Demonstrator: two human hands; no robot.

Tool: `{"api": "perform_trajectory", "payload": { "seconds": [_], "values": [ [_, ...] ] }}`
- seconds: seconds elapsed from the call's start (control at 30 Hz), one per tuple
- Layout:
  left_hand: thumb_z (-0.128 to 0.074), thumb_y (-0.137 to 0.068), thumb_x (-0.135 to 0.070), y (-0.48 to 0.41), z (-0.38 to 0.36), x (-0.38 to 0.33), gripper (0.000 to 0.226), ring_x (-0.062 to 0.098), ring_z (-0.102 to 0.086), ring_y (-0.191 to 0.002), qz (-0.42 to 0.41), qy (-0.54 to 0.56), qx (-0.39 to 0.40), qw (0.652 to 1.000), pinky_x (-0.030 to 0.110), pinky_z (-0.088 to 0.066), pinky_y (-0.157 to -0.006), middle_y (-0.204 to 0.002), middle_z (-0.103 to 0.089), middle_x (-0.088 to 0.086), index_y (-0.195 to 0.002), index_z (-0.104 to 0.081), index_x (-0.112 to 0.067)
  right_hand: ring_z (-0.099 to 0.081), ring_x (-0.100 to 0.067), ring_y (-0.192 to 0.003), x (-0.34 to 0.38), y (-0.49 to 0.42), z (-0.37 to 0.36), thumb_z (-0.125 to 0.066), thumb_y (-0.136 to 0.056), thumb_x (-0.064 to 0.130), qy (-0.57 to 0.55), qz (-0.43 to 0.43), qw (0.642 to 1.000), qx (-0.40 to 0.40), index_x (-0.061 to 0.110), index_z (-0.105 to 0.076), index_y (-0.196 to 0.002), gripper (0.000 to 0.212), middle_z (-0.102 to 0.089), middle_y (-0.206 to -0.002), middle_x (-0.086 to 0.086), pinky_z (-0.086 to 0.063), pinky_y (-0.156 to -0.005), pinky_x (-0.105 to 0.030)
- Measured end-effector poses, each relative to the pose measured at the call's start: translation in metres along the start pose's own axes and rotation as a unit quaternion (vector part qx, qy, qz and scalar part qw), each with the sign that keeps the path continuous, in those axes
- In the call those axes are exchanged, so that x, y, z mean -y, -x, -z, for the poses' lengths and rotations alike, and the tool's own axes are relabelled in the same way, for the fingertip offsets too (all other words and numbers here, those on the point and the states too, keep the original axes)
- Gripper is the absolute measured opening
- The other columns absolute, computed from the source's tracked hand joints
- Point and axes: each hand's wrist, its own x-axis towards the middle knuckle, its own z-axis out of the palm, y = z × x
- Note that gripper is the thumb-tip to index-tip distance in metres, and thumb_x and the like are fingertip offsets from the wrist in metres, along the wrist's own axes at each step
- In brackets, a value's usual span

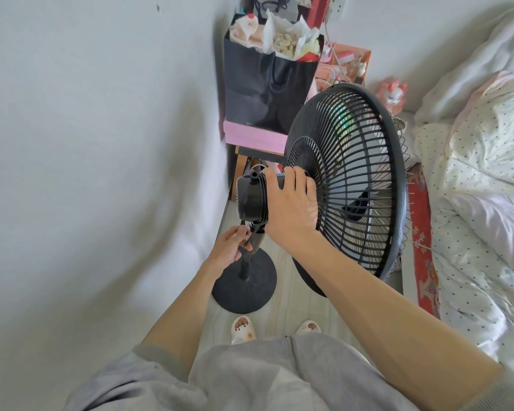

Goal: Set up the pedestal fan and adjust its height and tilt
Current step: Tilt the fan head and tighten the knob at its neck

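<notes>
- By the wall (101, 143), the left hand (230, 246) pinches the pole (245, 266) at its neck; it runs straight down to the round base (244, 287) on the floor (303, 295).
- Directly above that grip sits the motor housing (251, 198).
- The right hand (291, 203) curls over it, nearer for tilting.
- The black grille (350, 179) faces the bed (472, 173).

The person wears a soft, pale grey, fleece-like top (244, 381), loose and creased across the front, with a thin darker seam running down near the middle. Of its 2 sleeves, the left sleeve (152, 355) ends in a thick rolled band and the right sleeve (511, 390) in a ribbed cuff. Both forearms are bare down to the left hand (229, 247) and right hand (294, 209). On the feet are 2 white open-toed slippers: the left slipper (243, 327) carries orange-brown patches, the right slipper (309, 326) is partly hidden.
</notes>
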Motion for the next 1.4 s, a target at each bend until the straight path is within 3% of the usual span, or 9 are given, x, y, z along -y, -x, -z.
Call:
{"api": "perform_trajectory", "payload": {
  "seconds": [0.17, 0.3, 0.47, 0.57, 0.73, 0.9, 1.07, 1.23, 1.4],
  "values": [
    [-0.045, -0.097, -0.062, 0.001, 0.0, 0.0, 0.049, 0.002, -0.046, -0.045, -0.007, -0.094, 0.019, 0.995, 0.017, -0.036, -0.054, -0.065, -0.061, -0.009, -0.082, -0.068, -0.021, -0.036, -0.037, -0.138, -0.003, 0.002, -0.003, -0.069, -0.075, 0.015, 0.001, 0.001, 1.0, -0.013, 0.018, -0.035, -0.147, 0.08, -0.046, -0.14, -0.017, -0.022, -0.114, -0.043],
    [-0.043, -0.088, -0.076, 0.002, -0.001, -0.014, 0.062, 0.006, -0.031, -0.039, 0.04, -0.146, 0.012, 0.988, 0.02, -0.03, -0.051, -0.044, -0.035, -0.013, -0.065, -0.044, -0.018, -0.037, -0.035, -0.136, -0.005, 0.0, -0.002, -0.072, -0.073, 0.019, 0.005, 0.0, 1.0, -0.01, 0.019, -0.033, -0.147, 0.083, -0.046, -0.14, -0.015, -0.023, -0.113, -0.042],
    [-0.052, -0.099, -0.048, 0.007, 0.001, -0.015, 0.043, 0.009, -0.019, -0.047, 0.075, 0.057, 0.058, 0.994, 0.022, -0.015, -0.048, -0.082, -0.065, 0.003, -0.092, -0.065, -0.008, -0.038, -0.036, -0.136, -0.002, 0.0, -0.002, -0.072, -0.072, 0.017, 0.004, 0.0, 1.0, -0.014, 0.018, -0.034, -0.147, 0.084, -0.047, -0.139, -0.016, -0.024, -0.113, -0.043],
    [-0.046, -0.101, -0.039, 0.012, -0.006, -0.012, 0.035, 0.011, -0.021, -0.049, 0.068, 0.107, 0.04, 0.991, 0.028, -0.013, -0.053, -0.082, -0.072, 0.004, -0.088, -0.064, -0.013, -0.037, -0.038, -0.137, 0.0, 0.001, -0.003, -0.072, -0.071, 0.016, -0.001, 0.003, 1.0, -0.015, 0.015, -0.034, -0.147, 0.085, -0.047, -0.139, -0.019, -0.024, -0.113, -0.044],
    [-0.054, -0.081, -0.044, 0.025, -0.017, 0.0, 0.035, 0.015, -0.042, -0.061, 0.064, 0.185, -0.006, 0.981, 0.027, -0.031, -0.057, -0.101, -0.071, 0.005, -0.092, -0.076, -0.018, -0.035, -0.037, -0.139, -0.001, -0.002, -0.002, -0.081, -0.066, 0.024, -0.005, 0.001, 1.0, -0.001, 0.017, -0.032, -0.148, 0.095, -0.044, -0.142, -0.018, -0.022, -0.114, -0.044],
    [-0.072, -0.086, -0.033, 0.032, -0.027, -0.011, 0.033, 0.008, -0.056, -0.09, -0.005, 0.018, -0.051, 0.999, 0.029, -0.046, -0.082, -0.105, -0.054, -0.014, -0.118, -0.063, -0.034, -0.033, -0.036, -0.14, -0.007, -0.003, -0.001, -0.082, -0.067, 0.027, -0.011, -0.009, 1.0, 0.004, 0.017, -0.032, -0.148, 0.096, -0.042, -0.146, -0.016, -0.021, -0.115, -0.043],
    [-0.059, -0.091, -0.057, 0.042, -0.05, -0.019, 0.032, 0.013, -0.066, -0.075, -0.031, -0.072, -0.14, 0.987, 0.021, -0.046, -0.062, -0.087, -0.065, -0.007, -0.109, -0.056, -0.031, -0.032, -0.036, -0.14, -0.005, -0.003, 0.002, -0.08, -0.069, 0.025, -0.015, -0.007, 1.0, 0.011, 0.017, -0.031, -0.148, 0.093, -0.041, -0.145, -0.016, -0.021, -0.115, -0.043],
    [-0.047, -0.101, -0.039, 0.047, -0.065, -0.033, 0.027, 0.025, -0.067, -0.089, -0.068, -0.16, -0.19, 0.966, 0.032, -0.047, -0.071, -0.097, -0.068, -0.004, -0.112, -0.055, -0.016, -0.033, -0.038, -0.139, -0.003, -0.001, 0.003, -0.073, -0.072, 0.019, -0.012, -0.001, 1.0, 0.003, 0.014, -0.032, -0.147, 0.086, -0.043, -0.143, -0.018, -0.023, -0.116, -0.044],
    [-0.045, -0.097, -0.03, 0.059, -0.057, -0.054, 0.032, 0.025, -0.067, -0.081, -0.099, -0.247, -0.156, 0.951, 0.035, -0.05, -0.07, -0.094, -0.071, 0.001, -0.127, -0.044, -0.02, -0.037, -0.036, -0.135, -0.012, -0.005, 0.004, -0.077, -0.067, 0.019, -0.013, -0.012, 1.0, 0.015, 0.017, -0.034, -0.144, 0.088, -0.045, -0.139, -0.014, -0.024, -0.112, -0.041]
  ]
}}
